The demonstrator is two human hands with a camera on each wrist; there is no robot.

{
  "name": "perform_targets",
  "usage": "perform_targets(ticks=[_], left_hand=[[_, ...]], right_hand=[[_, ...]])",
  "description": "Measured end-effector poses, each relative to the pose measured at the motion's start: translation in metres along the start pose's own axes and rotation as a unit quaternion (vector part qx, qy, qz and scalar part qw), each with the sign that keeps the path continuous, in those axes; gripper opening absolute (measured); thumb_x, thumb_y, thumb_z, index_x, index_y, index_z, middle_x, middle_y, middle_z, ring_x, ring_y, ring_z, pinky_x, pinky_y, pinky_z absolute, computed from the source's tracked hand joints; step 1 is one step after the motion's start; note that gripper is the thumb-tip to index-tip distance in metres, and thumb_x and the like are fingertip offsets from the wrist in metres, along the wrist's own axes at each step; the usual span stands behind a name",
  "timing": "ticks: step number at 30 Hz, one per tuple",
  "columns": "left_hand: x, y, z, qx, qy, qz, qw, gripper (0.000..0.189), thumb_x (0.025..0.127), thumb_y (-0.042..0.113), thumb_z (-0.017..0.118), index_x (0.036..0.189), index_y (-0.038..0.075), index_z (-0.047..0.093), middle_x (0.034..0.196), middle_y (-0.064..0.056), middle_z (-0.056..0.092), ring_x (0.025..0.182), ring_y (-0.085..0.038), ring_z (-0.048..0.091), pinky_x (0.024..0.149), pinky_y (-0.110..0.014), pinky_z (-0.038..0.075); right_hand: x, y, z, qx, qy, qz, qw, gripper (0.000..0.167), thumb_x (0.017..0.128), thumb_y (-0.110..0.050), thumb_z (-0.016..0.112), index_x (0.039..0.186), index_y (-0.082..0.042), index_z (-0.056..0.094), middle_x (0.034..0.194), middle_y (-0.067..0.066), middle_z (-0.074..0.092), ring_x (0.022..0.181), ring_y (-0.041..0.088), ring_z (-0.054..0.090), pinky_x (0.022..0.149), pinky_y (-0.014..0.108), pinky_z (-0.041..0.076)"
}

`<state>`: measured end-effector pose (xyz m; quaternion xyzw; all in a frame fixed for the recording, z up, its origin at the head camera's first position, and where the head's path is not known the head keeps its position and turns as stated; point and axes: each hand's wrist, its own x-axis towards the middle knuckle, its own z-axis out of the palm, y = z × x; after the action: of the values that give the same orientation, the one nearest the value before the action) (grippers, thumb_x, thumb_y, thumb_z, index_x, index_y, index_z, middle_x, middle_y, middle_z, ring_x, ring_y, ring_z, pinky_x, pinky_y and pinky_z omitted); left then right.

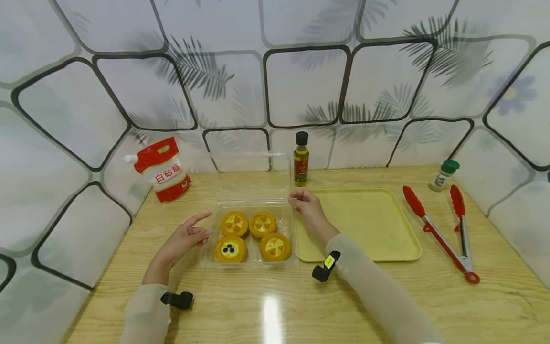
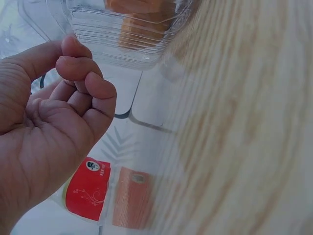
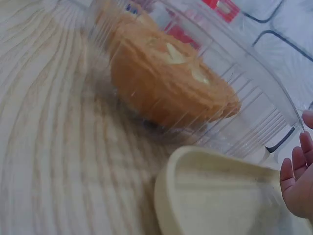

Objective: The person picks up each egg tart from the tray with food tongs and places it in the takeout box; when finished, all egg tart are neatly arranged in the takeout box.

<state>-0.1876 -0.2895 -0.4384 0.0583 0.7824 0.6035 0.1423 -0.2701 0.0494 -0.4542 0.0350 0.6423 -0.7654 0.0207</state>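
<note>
A clear plastic clamshell container (image 1: 253,263) stands in the middle of the table, its lid (image 1: 255,179) raised at the back. Inside sit several round tarts; one egg tart (image 1: 275,247) has a yellow segmented top, and a blueberry tart (image 1: 230,249) lies front left. My left hand (image 1: 182,241) is at the container's left side, fingers loosely bent and the index finger reaching towards the rim. At the back right corner, my right hand (image 1: 311,210) pinches the rim near the hinge. In the right wrist view, fingertips (image 3: 304,142) meet that clear edge.
Right of the container lies a yellow tray (image 1: 361,224). Red-tipped tongs (image 1: 447,243) and a green-capped spice jar (image 1: 442,177) are farther right. An oil bottle (image 1: 301,160) stands behind the tray. A red-and-white sugar bag (image 1: 165,169) leans at the back left wall.
</note>
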Motion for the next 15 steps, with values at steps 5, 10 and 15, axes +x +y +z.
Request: perform_targets(ticks=[5,10,15], left_hand=[[0.001,0.0,0.002,0.0,0.006,-0.009,0.9999,0.063,0.097,0.014,0.054,0.149,0.003,0.019,0.079,-0.001,0.056,0.07,-0.009,0.051,0.071,-0.024,0.046],[-0.004,-0.001,0.002,0.016,0.006,-0.009,0.9998,0.058,0.1,0.019,0.048,0.149,0.004,0.021,0.088,-0.002,0.054,0.079,-0.01,0.053,0.074,-0.025,0.046],[-0.012,-0.003,0.0,-0.036,-0.022,0.009,0.9991,0.055,0.105,0.028,0.033,0.148,-0.001,0.018,0.095,0.001,0.054,0.087,-0.007,0.055,0.078,-0.023,0.046]], right_hand=[[-0.004,0.002,-0.006,-0.037,-0.028,-0.014,0.9988,0.015,0.089,0.002,0.059,0.082,-0.011,0.062,0.083,-0.006,0.058,0.077,0.008,0.051,0.069,0.024,0.041],[-0.006,0.004,-0.015,-0.075,-0.059,-0.008,0.9955,0.018,0.092,-0.001,0.046,0.094,-0.001,0.063,0.102,0.002,0.061,0.088,0.011,0.052,0.075,0.027,0.041],[-0.009,0.001,-0.027,-0.125,-0.123,-0.029,0.9841,0.029,0.095,-0.009,0.04,0.111,0.006,0.059,0.119,0.013,0.058,0.097,0.015,0.052,0.08,0.032,0.042]])
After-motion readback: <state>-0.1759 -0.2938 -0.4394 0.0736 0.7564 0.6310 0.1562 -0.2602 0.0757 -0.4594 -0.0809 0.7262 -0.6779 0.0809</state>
